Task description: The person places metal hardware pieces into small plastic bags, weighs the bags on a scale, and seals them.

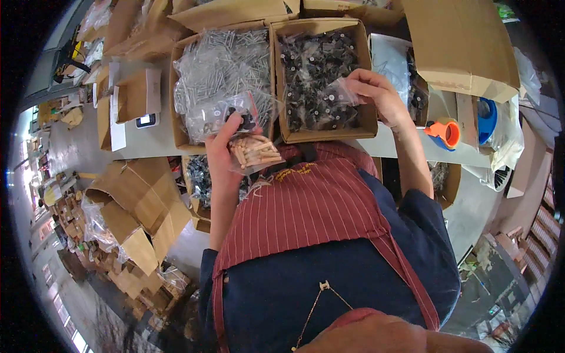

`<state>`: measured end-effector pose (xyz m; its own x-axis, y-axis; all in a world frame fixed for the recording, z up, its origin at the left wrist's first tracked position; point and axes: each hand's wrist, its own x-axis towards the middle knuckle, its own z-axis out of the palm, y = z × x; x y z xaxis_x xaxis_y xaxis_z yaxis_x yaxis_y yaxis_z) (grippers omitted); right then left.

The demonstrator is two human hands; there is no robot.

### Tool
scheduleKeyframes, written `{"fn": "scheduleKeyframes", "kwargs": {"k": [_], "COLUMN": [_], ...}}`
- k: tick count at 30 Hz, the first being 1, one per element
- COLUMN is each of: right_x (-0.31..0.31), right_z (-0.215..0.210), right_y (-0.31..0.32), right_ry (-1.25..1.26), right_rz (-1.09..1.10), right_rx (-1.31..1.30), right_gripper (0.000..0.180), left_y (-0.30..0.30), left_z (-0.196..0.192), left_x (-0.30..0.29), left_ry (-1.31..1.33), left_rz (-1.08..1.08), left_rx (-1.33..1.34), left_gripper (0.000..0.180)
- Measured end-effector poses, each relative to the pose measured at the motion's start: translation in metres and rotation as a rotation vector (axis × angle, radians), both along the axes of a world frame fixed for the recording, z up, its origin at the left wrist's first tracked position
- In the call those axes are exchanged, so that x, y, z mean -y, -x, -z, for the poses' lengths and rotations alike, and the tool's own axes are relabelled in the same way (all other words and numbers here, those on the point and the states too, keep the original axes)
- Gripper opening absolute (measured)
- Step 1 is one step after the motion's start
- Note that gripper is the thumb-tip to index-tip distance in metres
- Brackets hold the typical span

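Clutching a clear bag of wooden dowels [254,152] at frame centre, the left hand [223,154] grips tight; the right hand [376,94] pinches a small packet [340,94] over the carton of black parts [321,76], upper centre.

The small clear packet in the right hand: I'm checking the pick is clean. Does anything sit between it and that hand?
Nothing visible: the right hand pinches the small clear packet directly, over the box of dark parts.

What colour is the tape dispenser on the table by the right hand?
The plastic tape dispenser is orange with a blue underside, seen in the head view, beside the right hand.
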<state>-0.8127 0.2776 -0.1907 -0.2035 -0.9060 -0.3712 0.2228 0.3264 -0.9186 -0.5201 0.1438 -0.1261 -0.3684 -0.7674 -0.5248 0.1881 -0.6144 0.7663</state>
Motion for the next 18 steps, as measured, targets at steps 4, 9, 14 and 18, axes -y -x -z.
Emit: {"fn": "scheduleKeyframes", "kwargs": {"k": [4, 9, 14, 18], "right_x": [0.002, 0.01, 0.055, 0.102], "right_z": [-0.025, -0.038, -0.079, -0.081], "right_y": [-0.02, -0.057, -0.16, -0.198], "right_ry": [0.034, 0.229, 0.179, 0.243], "right_rz": [0.203, 0.372, 0.122, -0.015], "right_rx": [0.279, 0.446, 0.082, -0.066], "right_gripper": [0.018, 0.016, 0.017, 0.017], "left_y": [-0.008, -0.034, -0.079, -0.121], "left_z": [0.006, -0.012, -0.012, -0.005], "left_x": [0.004, 0.018, 0.051, 0.08], "left_ry": [-0.061, -0.045, -0.052, -0.043], "left_rz": [0.085, 0.267, 0.534, 0.543], "left_rx": [-0.058, -0.175, -0.271, -0.128], "left_gripper": [0.018, 0.03, 0.053, 0.042]}}
